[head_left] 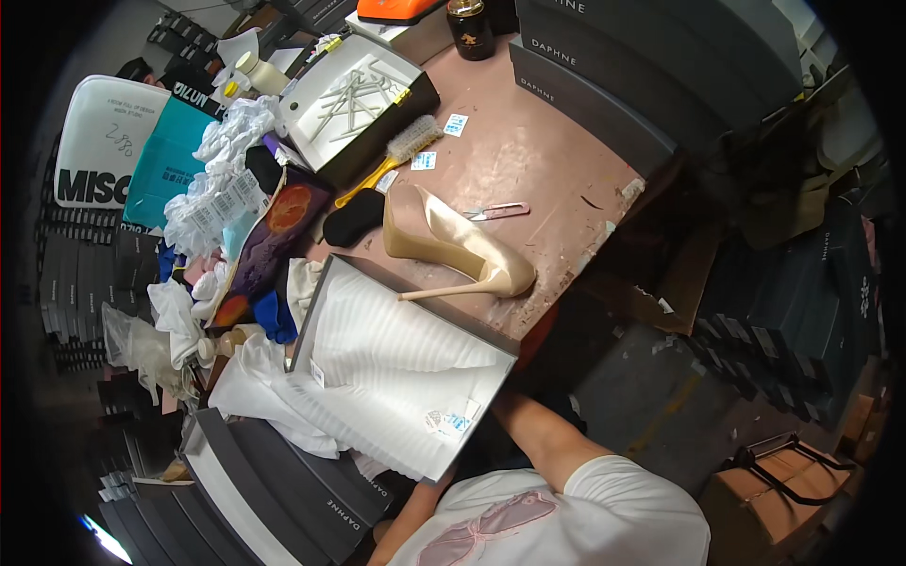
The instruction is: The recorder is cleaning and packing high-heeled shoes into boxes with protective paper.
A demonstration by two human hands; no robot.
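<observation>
A grey shoe box [486, 394] lined with white foam wrap [377, 325] lies tilted at the table's near edge, right before my body. My right forearm [538, 429] and my left forearm [415, 514] reach to its near side. Both hands are hidden behind or under the box, so their grip does not show. Just beyond the box, a champagne satin high-heeled platform shoe [462, 245] lies on its side. Small thread snips with a pink handle [500, 211] rest beside it. Small printed stickers [451, 421] are at the box's near corner.
On the pink table [557, 141] lie a yellow-handled brush [406, 146], a black pad [354, 219] and an open box [307, 123] of white sticks. A dark jar [470, 28] stands behind. Crumpled paper [226, 170] crowds the left; grey shoe boxes [293, 481] are stacked around.
</observation>
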